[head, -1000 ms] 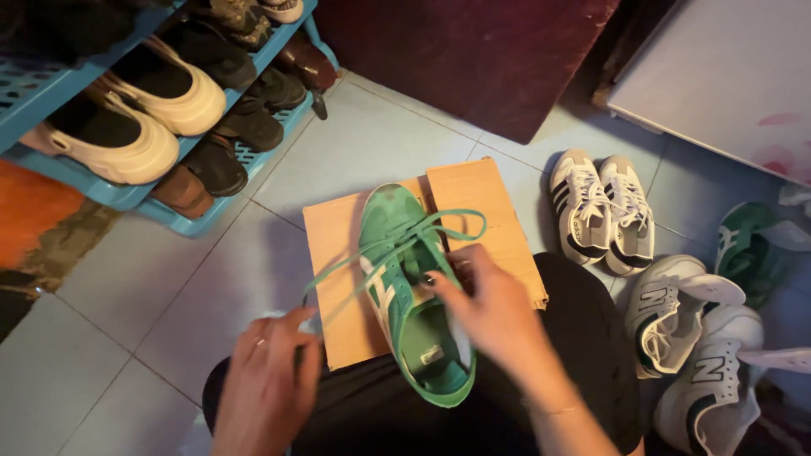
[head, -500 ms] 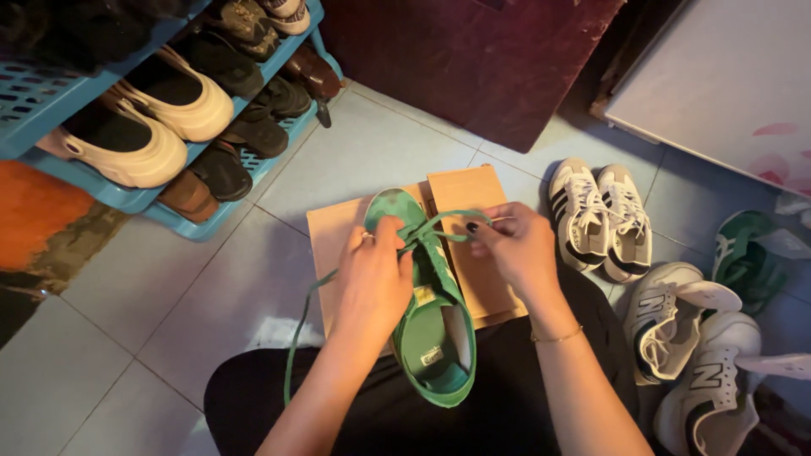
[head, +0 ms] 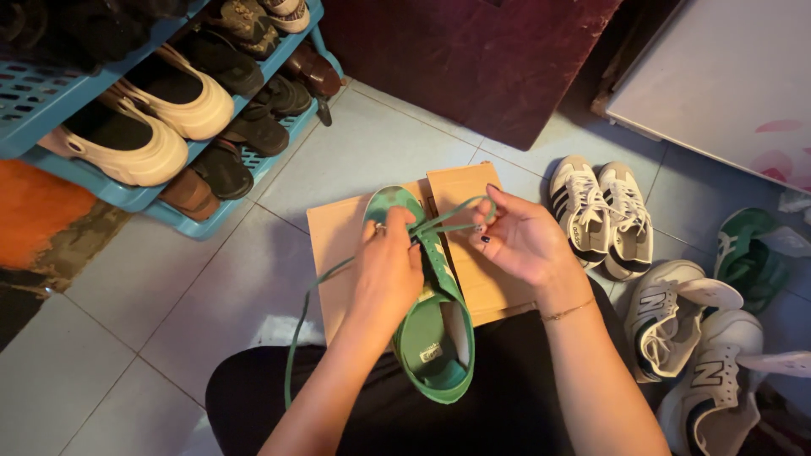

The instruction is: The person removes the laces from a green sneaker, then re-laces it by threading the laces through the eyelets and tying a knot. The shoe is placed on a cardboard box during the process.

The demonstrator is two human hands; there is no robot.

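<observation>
A green shoe (head: pixel 427 325) lies heel-down on the person's black-clad lap, its toe pointing away and resting on a piece of cardboard (head: pixel 334 245) spread on the tiled floor (head: pixel 152 321). The left hand (head: pixel 387 274) lies over the middle of the shoe, covering the eyelets, its fingers curled down on the green lace (head: pixel 317 287) at the top of the tongue; how tightly that grip closes cannot be told, since the back of the hand hides the fingertips. One lace end runs out from under this hand to the left and hangs in a long loop down beside the knee. The right hand (head: pixel 524 241) is just right of the shoe, palm turned toward the left hand, thumb and forefinger pinched on the other lace end, which arcs from the toe area over to those fingers; the remaining fingers are loosely spread. A thin bracelet (head: pixel 566 312) circles the right wrist. To the right, on the floor, stand a pair of white shoes with dark stripes (head: pixel 601 215), nearer ones in white and dark green (head: pixel 684 325), and a further green shoe (head: pixel 752 253) by the edge. At upper left a blue rack (head: pixel 127 198) holds cream clogs (head: pixel 148 127) and dark sandals (head: pixel 245 139).
</observation>
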